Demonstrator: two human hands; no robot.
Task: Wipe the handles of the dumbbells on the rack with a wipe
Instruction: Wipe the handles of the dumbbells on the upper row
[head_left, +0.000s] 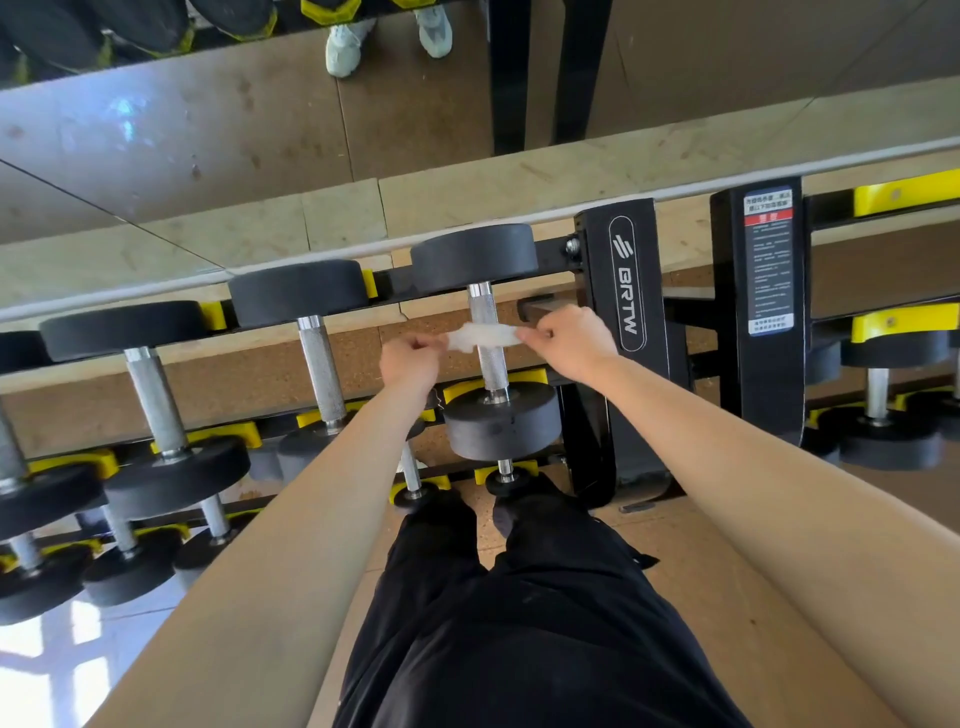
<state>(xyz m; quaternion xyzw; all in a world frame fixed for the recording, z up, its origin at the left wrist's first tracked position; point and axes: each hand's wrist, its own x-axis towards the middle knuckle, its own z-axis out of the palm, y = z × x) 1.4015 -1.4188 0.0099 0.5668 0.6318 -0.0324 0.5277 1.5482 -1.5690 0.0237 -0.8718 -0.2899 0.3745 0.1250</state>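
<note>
A white wipe (482, 335) is stretched across the knurled steel handle (491, 358) of the rightmost dumbbell on the rack's top tier. My left hand (410, 361) pinches the wipe's left end and my right hand (571, 340) pinches its right end, one hand on each side of the handle. This dumbbell has black round heads, one far (474, 255) and one near (503, 426). More black dumbbells with steel handles (321, 369) (155, 400) lie to its left on yellow cradles.
The black rack upright (631, 312) stands just right of my right hand. A second rack (766, 291) with more dumbbells follows on the right. Lower tiers hold smaller dumbbells (415, 488). A mirror (208, 130) runs behind the rack. My legs (519, 597) stand on the wooden floor.
</note>
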